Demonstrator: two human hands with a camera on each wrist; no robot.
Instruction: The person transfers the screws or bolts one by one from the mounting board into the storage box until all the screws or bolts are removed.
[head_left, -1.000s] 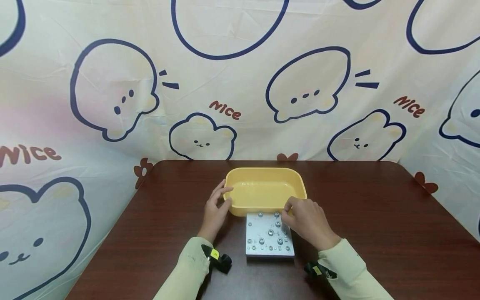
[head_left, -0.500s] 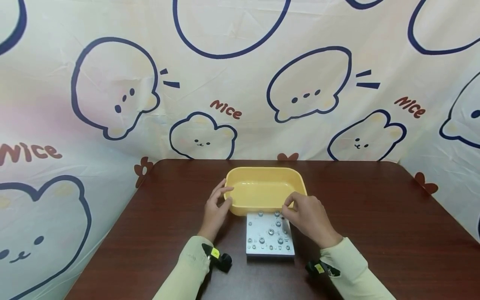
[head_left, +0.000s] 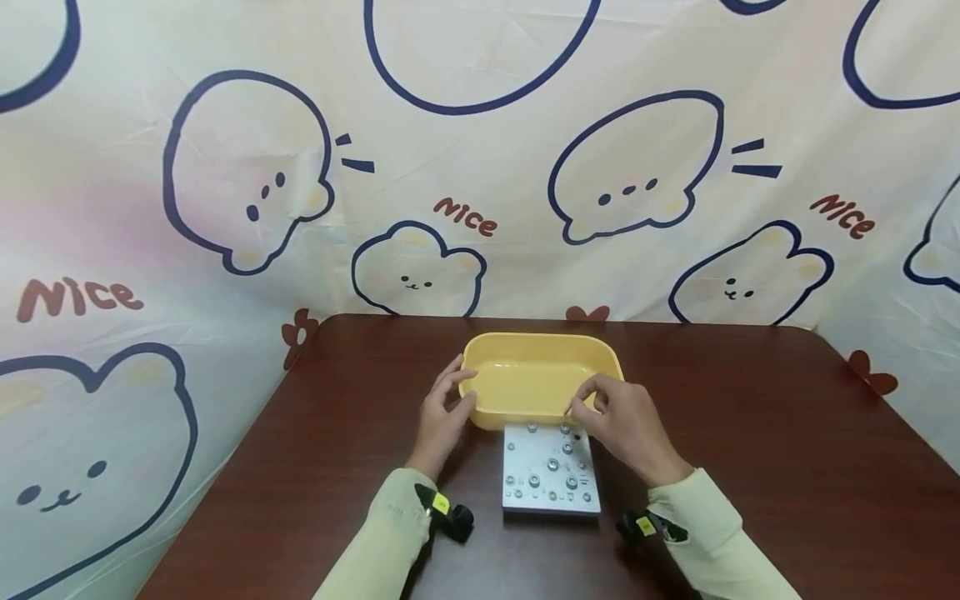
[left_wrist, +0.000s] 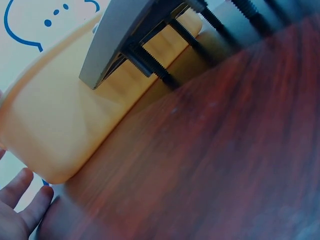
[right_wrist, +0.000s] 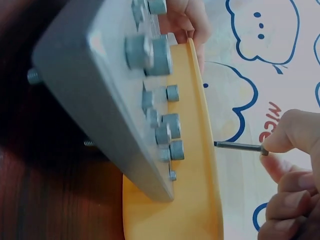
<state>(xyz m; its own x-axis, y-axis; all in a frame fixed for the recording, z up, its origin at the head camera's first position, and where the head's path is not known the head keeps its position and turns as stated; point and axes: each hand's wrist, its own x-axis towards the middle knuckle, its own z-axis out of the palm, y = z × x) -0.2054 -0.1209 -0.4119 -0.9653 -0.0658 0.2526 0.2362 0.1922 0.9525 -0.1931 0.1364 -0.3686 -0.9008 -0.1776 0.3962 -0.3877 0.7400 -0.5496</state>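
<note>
A screw (right_wrist: 237, 146) with a long thin shank is pinched by its head between thumb and fingertip of my right hand (head_left: 626, 421). That hand hovers over the near right rim of a yellow plastic basin (head_left: 517, 419). Just in front of the basin is a silver metal plate (head_left: 528, 457) set with several screws, and a dark hole shows near its far right corner. Threaded ends (left_wrist: 155, 67) stick out beneath the plate in the left wrist view. At the basin's left end, my left hand (head_left: 438, 421) rests with loosely spread fingers at the rim.
All of this stands on a dark brown wooden table (head_left: 360, 400). Behind and beside it hangs a pale cloth (head_left: 517, 167) with cartoon bears. Black wrist cameras are strapped over both sleeves (head_left: 397, 517).
My right hand has risen from the plate toward the basin, carrying the screw, and the hole is now uncovered. My left hand stays at the basin's end. The head view has shifted slightly.
</note>
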